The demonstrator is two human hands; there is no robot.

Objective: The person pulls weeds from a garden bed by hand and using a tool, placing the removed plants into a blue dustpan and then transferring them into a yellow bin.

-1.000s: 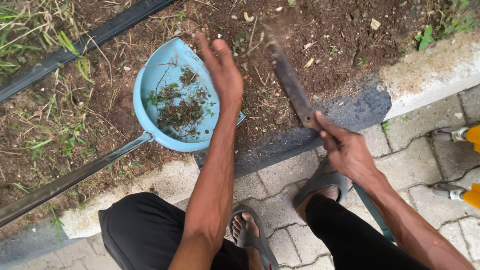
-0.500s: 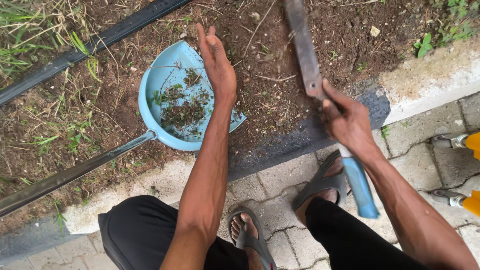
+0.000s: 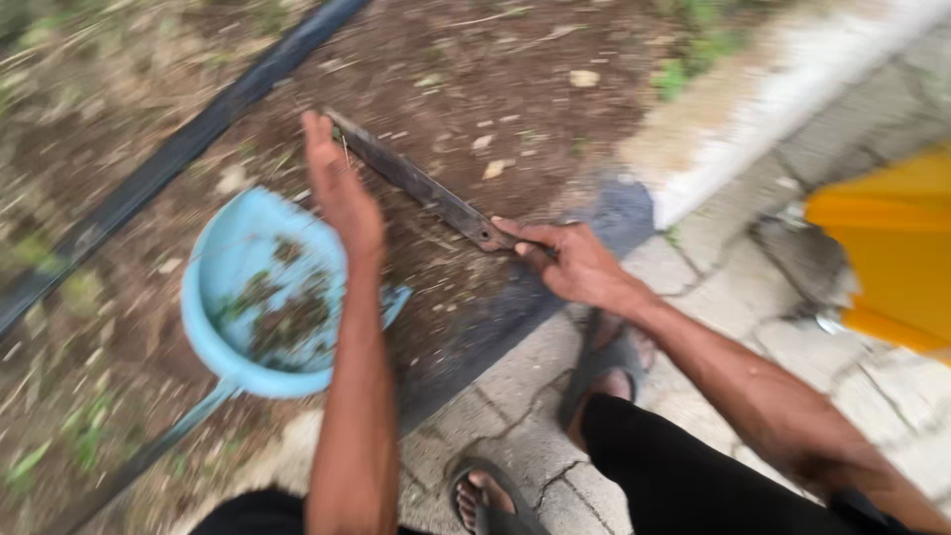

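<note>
A long dark blade [image 3: 416,183] slants low over the soil [image 3: 515,89], its near end clenched in the right hand [image 3: 570,263]. Its far tip meets the flat, open left hand [image 3: 337,188], held above the blue dustpan [image 3: 223,297].

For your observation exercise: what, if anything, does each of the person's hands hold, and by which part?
The right hand grips a long dark blade at its near end, where blade meets handle. The left hand is open above the blue dustpan, holding nothing.
</note>
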